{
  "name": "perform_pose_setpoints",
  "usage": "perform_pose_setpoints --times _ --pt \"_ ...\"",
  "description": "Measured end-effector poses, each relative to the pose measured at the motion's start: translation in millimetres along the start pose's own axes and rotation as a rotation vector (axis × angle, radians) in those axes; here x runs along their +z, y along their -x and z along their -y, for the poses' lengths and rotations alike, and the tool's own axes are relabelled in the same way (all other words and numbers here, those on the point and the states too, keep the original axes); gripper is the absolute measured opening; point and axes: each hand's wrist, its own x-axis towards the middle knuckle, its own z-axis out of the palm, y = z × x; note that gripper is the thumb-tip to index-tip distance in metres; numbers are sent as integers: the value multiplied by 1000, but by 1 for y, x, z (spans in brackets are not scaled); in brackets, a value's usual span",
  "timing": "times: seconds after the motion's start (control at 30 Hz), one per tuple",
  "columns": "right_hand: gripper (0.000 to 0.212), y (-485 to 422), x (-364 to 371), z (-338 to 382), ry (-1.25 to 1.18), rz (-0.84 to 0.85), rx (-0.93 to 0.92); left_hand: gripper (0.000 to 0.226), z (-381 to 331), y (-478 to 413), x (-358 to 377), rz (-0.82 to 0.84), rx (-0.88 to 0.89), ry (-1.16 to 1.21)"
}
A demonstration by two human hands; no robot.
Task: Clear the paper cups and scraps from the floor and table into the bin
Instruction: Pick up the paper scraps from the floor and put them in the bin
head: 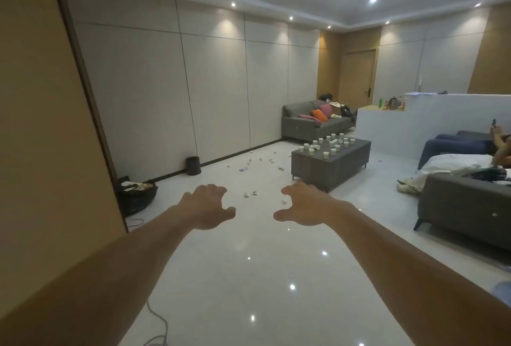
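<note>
Reaching hands: left hand [206,206] and right hand [302,204] over open floor [249,268], fingers [215,189] spread, empty.
Paper cups [333,143]: mostly upright across bench [326,172].
Scraps [250,164]: perhaps crushed cups, between bench and bin [193,166].

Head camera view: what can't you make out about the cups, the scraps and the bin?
Black bin, head view: its contents, hidden by its own wall from this angle.
Paper cups on the coffee table, head view: too small to tell empty or full.
Floor scraps, head view: too small to identify.
Floor behind the coffee table, head view: hidden by the table.
</note>
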Motion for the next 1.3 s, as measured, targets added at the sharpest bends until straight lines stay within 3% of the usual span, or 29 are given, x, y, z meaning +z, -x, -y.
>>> perform_pose_setpoints --times 0.27,0.77,1.3 --pt "82 -69 19 -3 32 13 -13 70 23 -51 25 36 -29 -2" --pt "79 -307 15 -2 4 -41 49 71 115 -291 32 41 20 77" --pt "79 -576 -18 -169 -12 -40 63 70 42 -616 70 69 77 58"
